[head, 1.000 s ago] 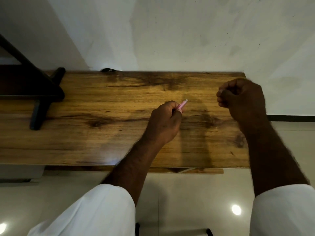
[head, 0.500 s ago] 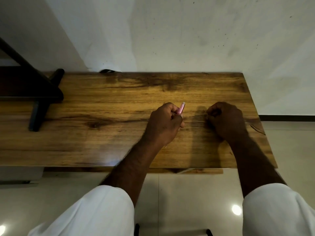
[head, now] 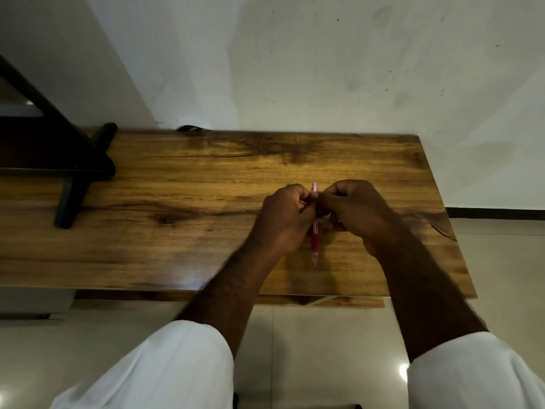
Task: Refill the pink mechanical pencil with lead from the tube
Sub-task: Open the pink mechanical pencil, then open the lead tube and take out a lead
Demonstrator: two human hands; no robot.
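The pink mechanical pencil (head: 315, 240) is held over the wooden table (head: 165, 249), running away from me, with its darker pink grip and tip toward me and its pale far end poking out above the fingers. My left hand (head: 281, 222) is closed around its middle. My right hand (head: 358, 215) touches the left, fingertips pinched together right at the pencil's upper part. The thin lead it pinches is hidden by the fingers. No lead tube is visible.
A black angled stand (head: 73, 172) occupies the table's left end, with a dark cable (head: 190, 128) at the back edge by the white wall. The table's right edge (head: 442, 219) runs close beside my right forearm. Below is a glossy tiled floor.
My right hand came down from the far right corner and moved left until it met the left hand. The left hand turned the pencil so its tip end now shows below the fist.
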